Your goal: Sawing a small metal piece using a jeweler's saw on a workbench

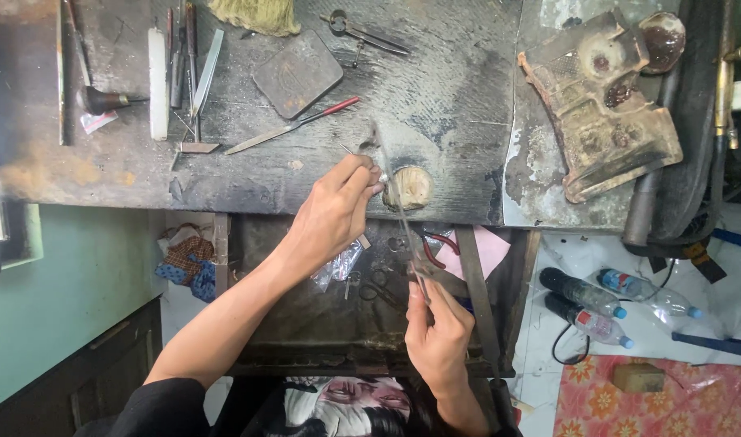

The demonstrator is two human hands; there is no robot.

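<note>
Pinching a tiny pale piece (382,176) between thumb and fingertips, the left hand (334,214) holds it against the rounded wooden peg (408,188) that juts from the near edge of the desk (435,105). The piece is too small and blurred to name; it may be a bit of metal. The right hand (439,336), nearer and lower in view, has its grip closed around the near end of a long thin file (399,222), which slants up and away so that its far end crosses the piece at the peg. The blade is smeared by motion.

On the dark, scorched desk top, far left, lie a white stick (157,82), several slim hand tools (184,57) and a wood-handled graver (103,99). A flat file with a red handle (293,125) lies just near a dark square metal plate (297,73). A pair of dividers (362,32) sits at the far edge, beside a tuft of yellowish fibre (257,14). To the right stands a grimy, rust-coloured moulded block (601,105).

Below the desk edge, an open drawer (322,324) holds scissors (376,287) and a clear plastic bag (338,265). On the floor at right lie three plastic bottles (605,303) with blue caps, near a red patterned mat (653,405).
</note>
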